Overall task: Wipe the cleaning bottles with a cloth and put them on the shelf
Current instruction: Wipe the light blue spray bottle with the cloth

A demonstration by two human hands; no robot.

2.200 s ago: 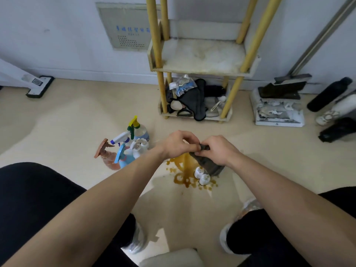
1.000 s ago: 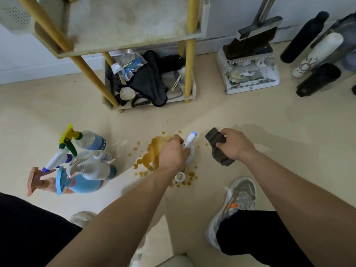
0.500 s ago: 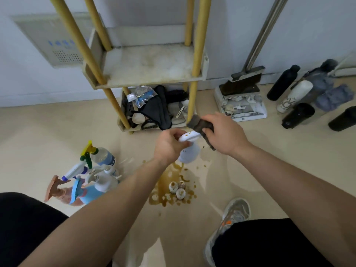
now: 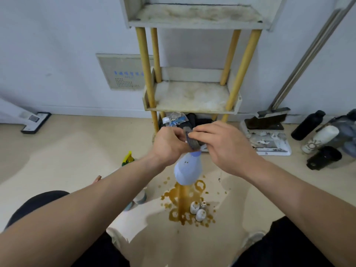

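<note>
Head view: left hand (image 4: 169, 144) is gripping a bottle (image 4: 187, 171) by its top, right hand (image 4: 226, 149) pinching a cloth (image 4: 193, 142) against it, ideally wiping downward below the fingers.

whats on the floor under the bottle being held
A brown spill on the floor, with three small bottles standing in it. The held bottle hides the spill's far end.

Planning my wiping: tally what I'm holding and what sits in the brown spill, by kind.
Pale blue plastic spray bottle, held: 1
Dark grey cloth, held: 1
Small white bottles in brown floor spill: 3
Total: 5
</note>
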